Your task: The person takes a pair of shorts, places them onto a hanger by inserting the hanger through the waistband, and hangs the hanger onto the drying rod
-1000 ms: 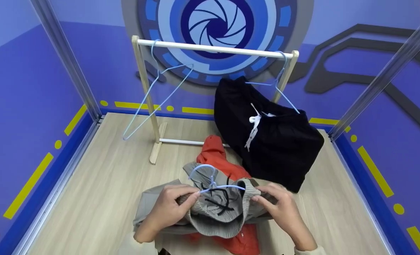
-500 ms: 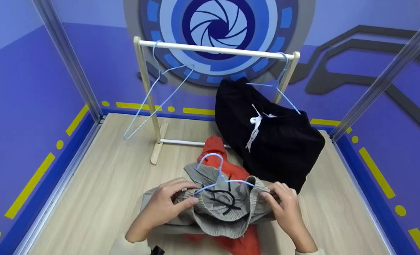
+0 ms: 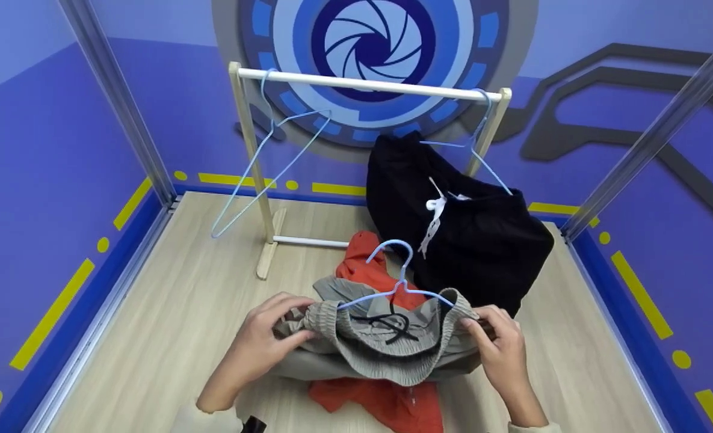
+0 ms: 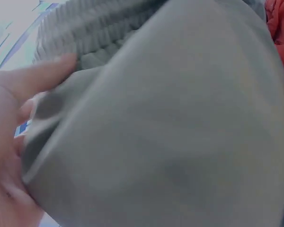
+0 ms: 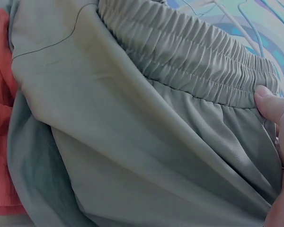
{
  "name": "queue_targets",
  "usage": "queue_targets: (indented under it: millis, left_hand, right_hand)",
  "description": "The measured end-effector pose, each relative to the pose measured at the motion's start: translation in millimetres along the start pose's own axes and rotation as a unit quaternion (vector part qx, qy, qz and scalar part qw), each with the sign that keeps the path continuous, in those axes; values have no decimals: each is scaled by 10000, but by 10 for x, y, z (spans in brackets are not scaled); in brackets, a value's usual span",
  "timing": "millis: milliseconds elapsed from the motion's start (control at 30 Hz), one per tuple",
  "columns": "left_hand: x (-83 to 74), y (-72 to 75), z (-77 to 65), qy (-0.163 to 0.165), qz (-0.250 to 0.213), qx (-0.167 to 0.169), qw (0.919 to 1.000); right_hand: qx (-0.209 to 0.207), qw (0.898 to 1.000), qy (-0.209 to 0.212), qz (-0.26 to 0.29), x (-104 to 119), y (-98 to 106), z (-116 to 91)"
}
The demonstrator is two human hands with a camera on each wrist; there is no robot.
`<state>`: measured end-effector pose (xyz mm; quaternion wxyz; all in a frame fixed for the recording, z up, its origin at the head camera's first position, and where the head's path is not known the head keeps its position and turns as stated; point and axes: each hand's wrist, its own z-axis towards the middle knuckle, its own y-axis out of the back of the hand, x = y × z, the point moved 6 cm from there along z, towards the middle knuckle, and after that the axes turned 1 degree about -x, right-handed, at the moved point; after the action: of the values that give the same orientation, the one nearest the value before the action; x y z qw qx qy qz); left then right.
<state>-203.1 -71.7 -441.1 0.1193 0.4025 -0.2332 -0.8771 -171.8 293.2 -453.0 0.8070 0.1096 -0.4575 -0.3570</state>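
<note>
Grey-green pants (image 3: 386, 367) with a gathered elastic waistband and a black drawstring are held up between both hands. A light blue hanger (image 3: 402, 287) sits with its two arms inside the waistband, its hook standing above the cloth. My left hand (image 3: 266, 340) grips the waistband's left side, thumb toward me. On the other side my right hand (image 3: 500, 340) pinches the waistband near the hanger's right end. In the right wrist view the thumb presses on the gathered waistband (image 5: 194, 52). The left wrist view is mostly filled by the grey cloth (image 4: 170, 123).
An orange-red garment (image 3: 392, 406) lies on the wooden table (image 3: 182, 288) beneath the pants. Behind stands a rack with a white rail (image 3: 368, 84). A bare blue hanger (image 3: 266, 144) hangs at its left, black pants (image 3: 470, 240) on another hanger at its right.
The hanger and the pants' waistband have risen and shifted right and away from me. Both hands have moved apart, stretching the waistband wider, and the hanger's arms show more level.
</note>
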Motion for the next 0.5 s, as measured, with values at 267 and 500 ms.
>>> queue_targets:
  millis: [267, 500]
  left_hand:
    - [-288, 246, 62, -754, -1055, -1148, 9849]
    - [-329, 445, 58, -804, -1066, -1768, 9751]
  right_hand:
    - [-366, 9990, -166, 218, -50, 81, 11]
    - [-369, 9978, -350, 428, -74, 111, -2]
